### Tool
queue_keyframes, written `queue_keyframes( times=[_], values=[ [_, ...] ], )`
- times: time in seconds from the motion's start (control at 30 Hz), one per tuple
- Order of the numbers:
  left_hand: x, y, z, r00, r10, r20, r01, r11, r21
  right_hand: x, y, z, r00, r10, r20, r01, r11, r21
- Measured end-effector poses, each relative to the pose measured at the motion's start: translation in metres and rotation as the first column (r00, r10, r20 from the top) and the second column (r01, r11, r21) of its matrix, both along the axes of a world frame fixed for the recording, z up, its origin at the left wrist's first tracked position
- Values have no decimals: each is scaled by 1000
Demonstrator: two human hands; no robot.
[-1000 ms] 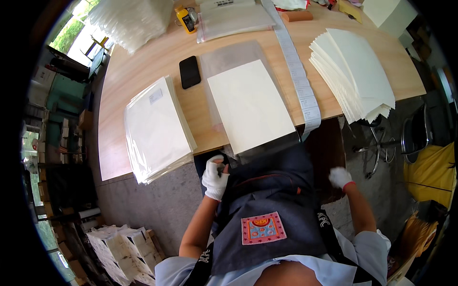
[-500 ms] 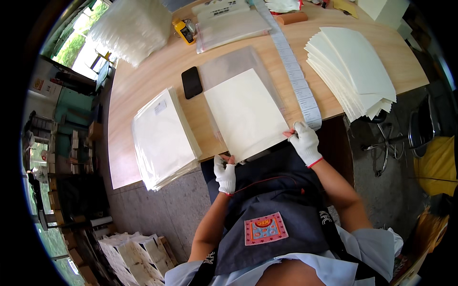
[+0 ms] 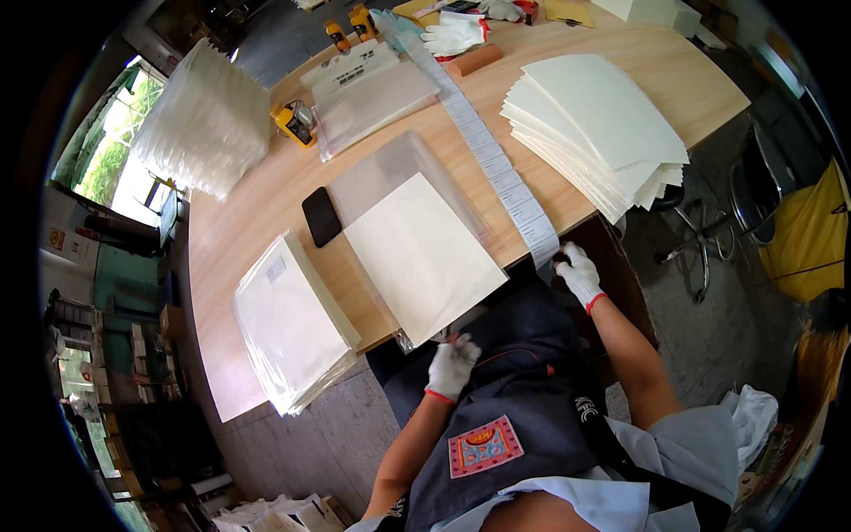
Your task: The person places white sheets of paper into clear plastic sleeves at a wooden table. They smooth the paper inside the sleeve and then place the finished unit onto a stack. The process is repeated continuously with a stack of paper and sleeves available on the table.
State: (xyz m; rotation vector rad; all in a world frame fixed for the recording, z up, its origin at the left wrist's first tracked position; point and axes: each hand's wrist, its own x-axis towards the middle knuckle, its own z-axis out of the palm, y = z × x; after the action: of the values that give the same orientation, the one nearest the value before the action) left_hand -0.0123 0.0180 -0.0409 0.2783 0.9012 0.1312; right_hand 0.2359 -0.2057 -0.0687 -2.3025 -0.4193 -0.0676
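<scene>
A cream sheet [image 3: 425, 257] lies on top of a clear plastic bag [image 3: 390, 173] at the table's near edge. My left hand [image 3: 453, 366], in a white fingertip-less glove, hovers just off the sheet's near corner. Its fingers are curled in, and whatever they may hold is hidden. My right hand [image 3: 581, 277], gloved the same way, pinches the near end of a long strip of white labels [image 3: 496, 164]. That strip runs back across the table to the far side.
Left of the sheet sit a black phone [image 3: 321, 216] and a stack of bagged sheets [image 3: 292, 319]. Fanned cream sheets [image 3: 603, 124] lie at right. Farther back are plastic bags [image 3: 372, 102], a yellow bottle [image 3: 292, 124], spare gloves [image 3: 456, 35] and a large plastic-wrapped stack [image 3: 204, 120].
Both hands have let go of the cream sheet, which now rests on the bag. My right hand has gone to the label strip's end; my left has drawn back toward me. The view has shifted.
</scene>
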Motion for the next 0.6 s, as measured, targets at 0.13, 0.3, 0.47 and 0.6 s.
queue_keyframes(
  times=[0.13, 0.3, 0.47, 0.6],
  values=[
    [37, -18, 40, 824, -548, 144, 467, 801, 374, -10, -4, 45, 882, 198, -428, -100, 965, 242],
    [89, -51, 69, 828, -549, 112, 486, 803, 345, -51, -9, 130, 872, 364, -326, -208, 880, 426],
    [124, -64, 89, 740, -669, 70, 568, 677, 468, -60, -16, 168, 824, 416, 385, -368, 909, -196],
    [122, -61, 65, 767, -641, 29, 585, 717, 380, -58, -4, 184, 674, 479, 563, -487, 861, -148]
  ],
)
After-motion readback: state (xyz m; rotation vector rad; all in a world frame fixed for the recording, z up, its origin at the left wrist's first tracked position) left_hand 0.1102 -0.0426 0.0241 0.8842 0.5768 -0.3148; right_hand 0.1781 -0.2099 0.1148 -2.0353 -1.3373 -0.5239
